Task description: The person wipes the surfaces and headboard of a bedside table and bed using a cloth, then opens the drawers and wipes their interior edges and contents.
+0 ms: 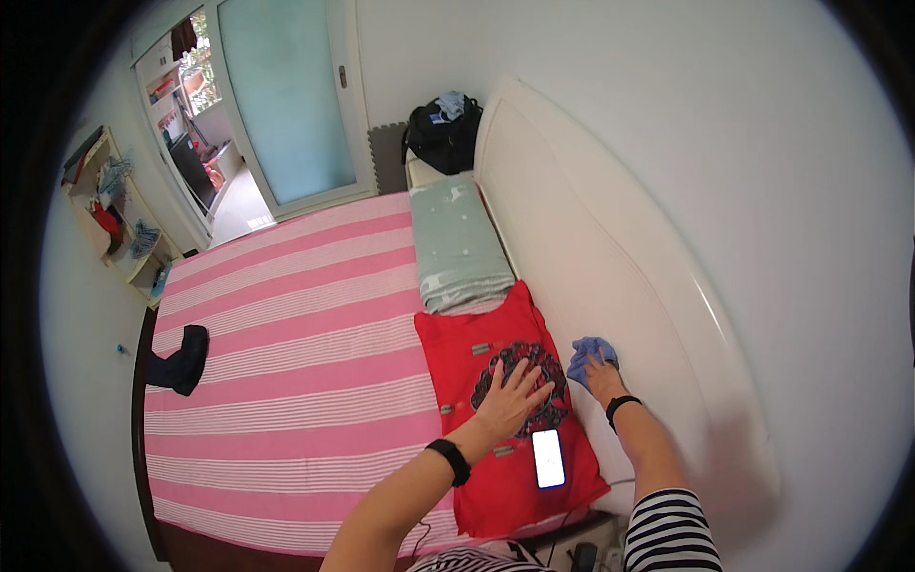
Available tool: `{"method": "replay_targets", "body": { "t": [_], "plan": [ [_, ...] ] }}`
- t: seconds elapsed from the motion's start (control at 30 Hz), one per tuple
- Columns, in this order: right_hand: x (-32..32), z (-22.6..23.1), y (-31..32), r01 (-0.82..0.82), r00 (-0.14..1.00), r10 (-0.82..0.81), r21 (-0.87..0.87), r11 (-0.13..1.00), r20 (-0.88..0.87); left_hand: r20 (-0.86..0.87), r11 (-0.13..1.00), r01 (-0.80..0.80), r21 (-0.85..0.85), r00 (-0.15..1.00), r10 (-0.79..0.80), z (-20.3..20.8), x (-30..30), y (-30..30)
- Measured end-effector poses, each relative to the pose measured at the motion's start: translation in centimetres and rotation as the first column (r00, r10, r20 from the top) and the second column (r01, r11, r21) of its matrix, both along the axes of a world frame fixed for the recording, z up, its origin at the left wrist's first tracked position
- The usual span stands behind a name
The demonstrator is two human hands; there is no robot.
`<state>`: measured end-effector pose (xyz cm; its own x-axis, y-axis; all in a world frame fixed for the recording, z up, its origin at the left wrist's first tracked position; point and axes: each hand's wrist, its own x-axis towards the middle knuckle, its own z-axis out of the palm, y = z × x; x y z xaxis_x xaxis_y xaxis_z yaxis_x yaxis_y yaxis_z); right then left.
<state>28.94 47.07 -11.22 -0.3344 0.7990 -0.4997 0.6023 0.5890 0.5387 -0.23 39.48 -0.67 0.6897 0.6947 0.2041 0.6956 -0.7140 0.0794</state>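
My right hand (604,376) presses a crumpled blue cloth (592,355) against the cream headboard (658,353), its fingers bent over the fabric. Spread flat, my left hand (512,401) rests on a red pillow (496,491) with a dark round pattern, and holds nothing. On the same pillow, just below my left hand, lies a phone (549,459) with a lit white screen. Black bands circle both wrists.
A folded pale green quilt (459,238) lies beyond the pillow. Pink striped bedding (305,381) covers the bed, with dark folded clothing (183,360) at its left edge. A black bag (446,135) stands past the headboard, near a frosted sliding door (281,100). Shelves (124,214) line the left wall.
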Motion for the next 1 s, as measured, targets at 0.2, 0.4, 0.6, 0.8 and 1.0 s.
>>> {"method": "replay_targets", "body": {
  "t": [0.2, 0.4, 0.6, 0.8, 1.0],
  "plan": [
    [2.0, 0.3, -10.6, 0.025, 1.000, -0.025, -0.008, 1.000, 0.012, -0.013, 0.999, 0.053, 0.002, 0.999, -0.053, -0.1, -0.3, -3.7],
    [4.8, 0.9, -19.8, 0.094, 0.991, -0.093, -0.010, 0.996, 0.096, -0.006, 0.991, 0.132, -0.013, 0.991, -0.132, -0.6, -0.5, -8.2],
    [5.1, 3.5, -26.5, 0.204, 0.977, -0.187, 0.205, 0.957, -0.102, 0.004, 0.985, 0.170, -0.039, 0.985, -0.170, -1.5, -1.2, -12.0],
    [5.2, 6.1, -30.0, 0.182, 0.967, -0.106, 0.338, 0.923, -0.230, 0.043, 0.976, 0.193, -0.101, 0.981, -0.189, -2.0, -1.8, -15.1],
    [6.1, 5.4, -30.8, 0.269, 0.948, -0.208, 0.253, 0.929, -0.242, 0.071, 0.992, 0.122, -0.026, 0.990, -0.119, -1.8, -3.4, -17.7]
  ]
}}
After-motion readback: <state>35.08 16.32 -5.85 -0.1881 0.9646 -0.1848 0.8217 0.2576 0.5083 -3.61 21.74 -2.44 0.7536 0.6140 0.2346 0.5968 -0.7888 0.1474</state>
